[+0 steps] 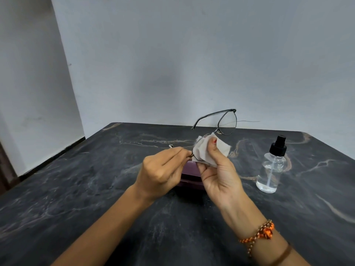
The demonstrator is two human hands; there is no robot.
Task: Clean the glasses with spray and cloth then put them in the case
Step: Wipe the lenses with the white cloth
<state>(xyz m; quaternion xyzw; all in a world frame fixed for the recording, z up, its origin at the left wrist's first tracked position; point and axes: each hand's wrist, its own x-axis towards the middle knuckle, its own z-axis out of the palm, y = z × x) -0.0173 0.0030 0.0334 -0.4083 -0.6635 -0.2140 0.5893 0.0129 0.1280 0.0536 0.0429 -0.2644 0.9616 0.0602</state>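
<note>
Thin dark-framed glasses [226, 121] are held up above the table, one lens free at the top, the other wrapped in a white cloth [203, 152]. My left hand [163, 169] pinches the frame at its hinge corner. My right hand [219, 169] pinches the cloth around the lower lens, thumb on the near side. A purple case [189, 178] lies on the table under both hands, mostly hidden. A clear spray bottle [272, 166] with a black pump top stands upright to the right.
The dark marbled table [96, 189] runs to a back edge near a pale wall [172, 54]. A small white object [170, 146] lies on the table beyond my left hand. An orange beaded bracelet [261, 233] is on my right wrist.
</note>
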